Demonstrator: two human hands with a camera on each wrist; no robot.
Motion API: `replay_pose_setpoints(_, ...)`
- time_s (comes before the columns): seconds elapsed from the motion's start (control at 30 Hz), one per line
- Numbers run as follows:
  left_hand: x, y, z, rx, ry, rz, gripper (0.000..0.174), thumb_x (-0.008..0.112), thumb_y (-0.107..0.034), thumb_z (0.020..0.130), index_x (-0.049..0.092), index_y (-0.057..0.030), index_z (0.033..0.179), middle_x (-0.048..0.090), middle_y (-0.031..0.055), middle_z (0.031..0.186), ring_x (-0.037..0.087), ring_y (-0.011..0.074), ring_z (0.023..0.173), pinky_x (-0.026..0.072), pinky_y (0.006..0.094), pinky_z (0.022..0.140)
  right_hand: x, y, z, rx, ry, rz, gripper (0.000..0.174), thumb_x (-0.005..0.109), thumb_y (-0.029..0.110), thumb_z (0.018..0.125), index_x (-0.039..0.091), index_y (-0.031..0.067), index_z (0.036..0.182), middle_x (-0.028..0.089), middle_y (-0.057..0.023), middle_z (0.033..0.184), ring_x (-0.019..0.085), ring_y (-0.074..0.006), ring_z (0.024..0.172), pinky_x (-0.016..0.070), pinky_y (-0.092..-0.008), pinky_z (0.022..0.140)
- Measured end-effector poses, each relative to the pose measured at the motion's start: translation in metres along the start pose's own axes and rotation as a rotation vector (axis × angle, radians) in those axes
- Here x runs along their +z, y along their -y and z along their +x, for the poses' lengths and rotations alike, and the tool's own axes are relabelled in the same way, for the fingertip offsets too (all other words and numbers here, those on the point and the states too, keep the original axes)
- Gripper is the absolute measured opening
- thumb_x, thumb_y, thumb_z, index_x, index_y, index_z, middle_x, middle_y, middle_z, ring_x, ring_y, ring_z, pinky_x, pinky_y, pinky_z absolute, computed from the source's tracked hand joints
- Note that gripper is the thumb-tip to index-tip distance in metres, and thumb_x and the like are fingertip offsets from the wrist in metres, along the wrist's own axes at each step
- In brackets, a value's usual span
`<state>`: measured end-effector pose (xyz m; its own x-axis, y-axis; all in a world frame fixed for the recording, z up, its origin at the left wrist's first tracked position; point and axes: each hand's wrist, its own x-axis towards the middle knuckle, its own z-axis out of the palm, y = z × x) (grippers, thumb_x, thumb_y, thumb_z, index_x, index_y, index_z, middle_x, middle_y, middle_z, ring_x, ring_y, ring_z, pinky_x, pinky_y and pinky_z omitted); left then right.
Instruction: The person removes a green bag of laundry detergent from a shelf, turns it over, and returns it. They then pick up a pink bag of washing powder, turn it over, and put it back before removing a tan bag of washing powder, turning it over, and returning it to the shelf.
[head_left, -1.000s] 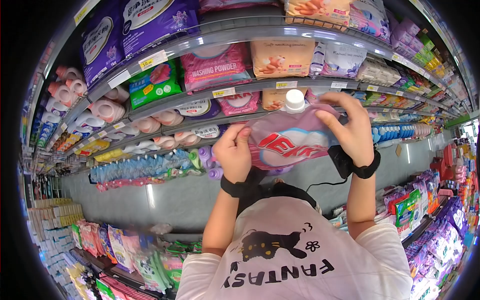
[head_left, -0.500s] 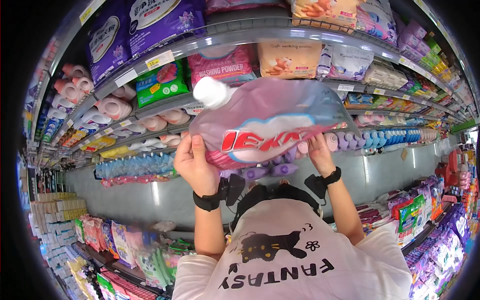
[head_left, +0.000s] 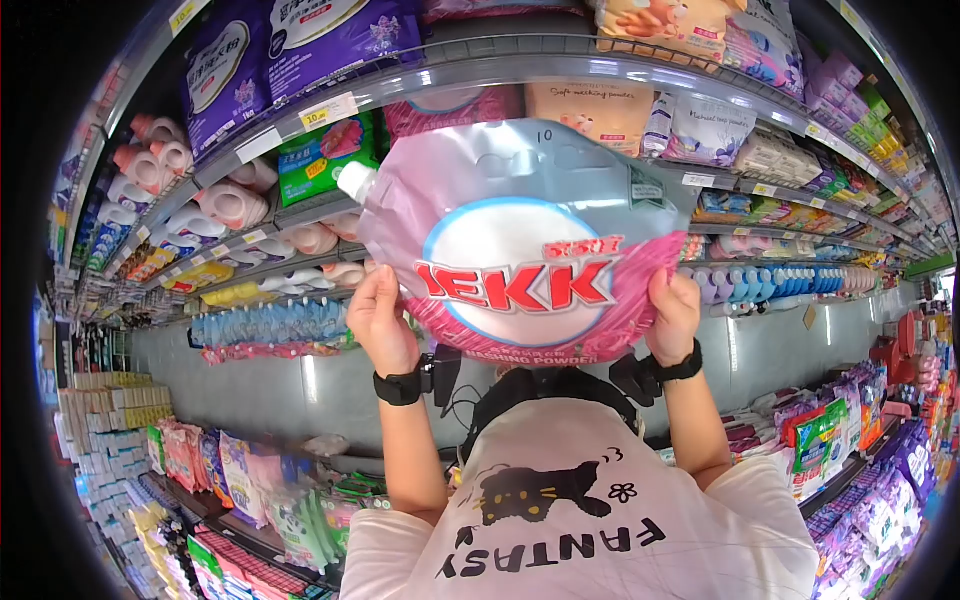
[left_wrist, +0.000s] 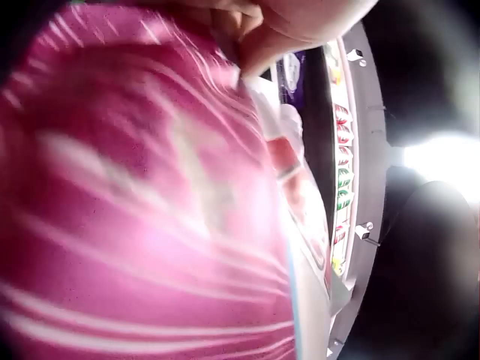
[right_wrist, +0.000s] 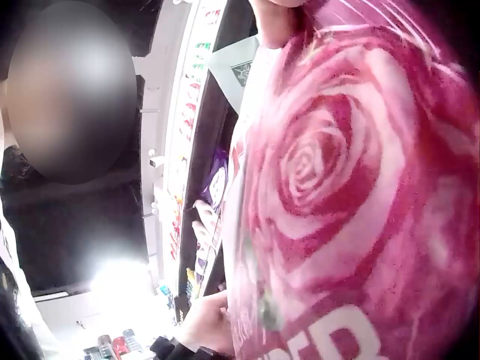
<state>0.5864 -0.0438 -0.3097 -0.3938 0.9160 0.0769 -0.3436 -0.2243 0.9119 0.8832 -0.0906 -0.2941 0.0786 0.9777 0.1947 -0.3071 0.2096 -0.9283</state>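
A large pink and silver washing powder pouch [head_left: 520, 270], marked JEKK, is held up in front of the chest with its printed face toward the head camera. Its white spout cap [head_left: 357, 182] points out at the upper left corner. My left hand [head_left: 383, 320] pinches the lower left edge, thumb on the near side. On the opposite edge my right hand [head_left: 675, 315] grips the pouch at about the same height. In the left wrist view, the left fingers [left_wrist: 277, 37] press into the pink film. A large rose print [right_wrist: 322, 165] fills much of the right wrist view.
Shelves stand right behind the pouch, with a wire-railed edge [head_left: 480, 50]. They carry purple bags [head_left: 345, 40], a green bag [head_left: 325, 160] and an orange bag [head_left: 590, 112]. Blue bottles [head_left: 265, 325] line the bottom. Another stocked shelf [head_left: 840, 460] stands at the lower right.
The pouch has turned from tilted and folded, spout on top, to spread flat with its face showing and the spout at upper left. Both hands have shifted to its side edges.
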Motion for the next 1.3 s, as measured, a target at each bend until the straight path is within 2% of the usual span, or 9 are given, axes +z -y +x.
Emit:
replay_pose_setpoints(0.23,0.001,0.012,-0.015,-0.135,0.103,-0.244,0.019,0.056,-0.013,0.087,0.060,0.0038,0.094,0.062,0.0059,0.089,0.056,0.0107,0.079,0.0413,0.0239,0.072,-0.007,0.010,0.004,-0.039,-0.096,-0.085,0.031,0.048,0.025,0.092,0.060,-0.0020,0.084,0.062,-0.0044,0.083,0.054,-0.0097,0.073,0.0400,-0.0231,0.068)
replay_pose_setpoints(0.37,0.007,-0.019,-0.031,-0.107,0.240,-0.129,0.018,0.056,-0.011,0.087,0.062,0.0054,0.091,0.060,0.0023,0.082,0.051,0.0071,0.073,0.0377,0.0206,0.068,-0.021,0.005,0.014,0.041,-0.176,0.053,0.031,0.046,0.026,0.093,0.060,-0.0023,0.091,0.063,-0.0070,0.089,0.057,-0.0124,0.079,0.0425,-0.0248,0.073)
replay_pose_setpoints(0.67,0.002,-0.014,-0.041,-0.035,0.168,0.067,0.017,0.058,-0.009,0.086,0.062,0.0051,0.093,0.061,0.0019,0.082,0.051,0.0060,0.072,0.0391,0.0201,0.068,-0.061,-0.035,0.004,0.166,-0.061,0.261,0.027,0.047,0.023,0.092,0.057,-0.0020,0.092,0.062,-0.0113,0.097,0.058,-0.0180,0.088,0.0436,-0.0323,0.082)
replay_pose_setpoints(0.73,0.005,-0.007,-0.028,-0.144,0.129,-0.015,0.016,0.057,-0.010,0.086,0.062,0.0047,0.092,0.061,0.0016,0.081,0.051,0.0060,0.072,0.0389,0.0198,0.068,-0.056,-0.031,0.014,0.326,0.074,0.338,0.023,0.046,0.020,0.092,0.057,-0.0002,0.092,0.062,-0.0088,0.092,0.058,-0.0165,0.085,0.0450,-0.0312,0.079)
replay_pose_setpoints(0.8,0.003,0.004,-0.022,-0.163,0.125,0.011,0.015,0.056,-0.011,0.087,0.062,0.0024,0.089,0.060,-0.0003,0.079,0.050,0.0047,0.070,0.0380,0.0187,0.067,-0.015,-0.033,0.018,0.312,-0.215,0.311,0.016,0.045,0.016,0.093,0.055,0.0031,0.096,0.062,-0.0050,0.087,0.058,-0.0120,0.078,0.0458,-0.0251,0.072)
replay_pose_setpoints(0.97,0.009,0.015,-0.028,-0.091,0.091,0.169,0.014,0.059,-0.016,0.087,0.060,-0.0026,0.083,0.055,-0.0038,0.074,0.044,0.0032,0.066,0.0339,0.0183,0.061,-0.010,-0.065,0.005,0.274,-0.264,0.314,0.017,0.045,0.016,0.093,0.054,0.0033,0.097,0.060,-0.0025,0.088,0.057,-0.0117,0.082,0.0444,-0.0247,0.074)
replay_pose_setpoints(1.17,-0.003,0.035,-0.035,-0.093,0.054,0.147,0.020,0.067,-0.019,0.082,0.060,0.0004,0.081,0.052,-0.0048,0.069,0.040,0.0036,0.062,0.0304,0.0186,0.056,-0.016,-0.063,0.004,0.238,-0.300,0.197,0.018,0.048,0.020,0.092,0.055,0.0039,0.091,0.060,-0.0026,0.084,0.057,-0.0118,0.073,0.0438,-0.0223,0.070)
replay_pose_setpoints(1.27,0.017,0.023,-0.036,-0.017,0.082,0.224,0.023,0.062,-0.022,0.085,0.057,-0.0030,0.074,0.047,-0.0069,0.066,0.035,0.0021,0.060,0.0262,0.0188,0.056,-0.030,-0.060,0.000,0.160,-0.233,0.091,0.014,0.050,0.017,0.091,0.057,0.0052,0.090,0.055,0.0025,0.074,0.050,-0.0050,0.063,0.0408,-0.0193,0.065)
replay_pose_setpoints(1.3,0.020,0.019,-0.035,-0.015,0.046,0.238,0.023,0.062,-0.021,0.085,0.056,-0.0029,0.072,0.047,-0.0069,0.065,0.035,0.0023,0.060,0.0259,0.0189,0.056,-0.024,-0.054,0.001,0.195,-0.320,0.089,0.016,0.051,0.014,0.089,0.057,0.0051,0.078,0.053,0.0033,0.066,0.049,-0.0048,0.060,0.0398,-0.0192,0.063)
